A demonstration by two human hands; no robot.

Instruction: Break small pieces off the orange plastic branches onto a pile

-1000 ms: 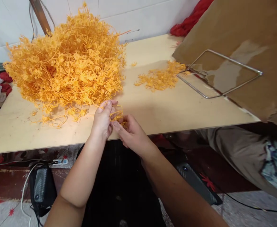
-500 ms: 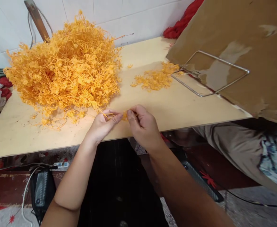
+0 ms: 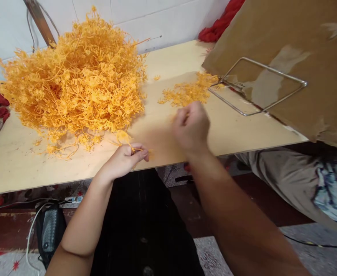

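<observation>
A large heap of orange plastic flower stems (image 3: pixel 85 84) covers the left of the pale table (image 3: pixel 162 126). At the table's front edge my left hand (image 3: pixel 128 159) pinches a thin orange stem (image 3: pixel 122 137) that runs toward the heap. My right hand (image 3: pixel 192 124), blurred, is over the table just below the small pile of loose orange flowers (image 3: pixel 188 92). Its fingers are curled closed, and what they hold, if anything, is too blurred to tell.
A bent metal wire frame (image 3: pixel 257 86) rests against the brown cardboard (image 3: pixel 301 46) at the right. Red material (image 3: pixel 217 27) lies by the wall. A person's trousered leg (image 3: pixel 278 180) is at the right, beyond the table edge.
My right hand has parted from my left and moved up and right toward the small flower pile. My left hand has shifted slightly downward, still pinching the stem.
</observation>
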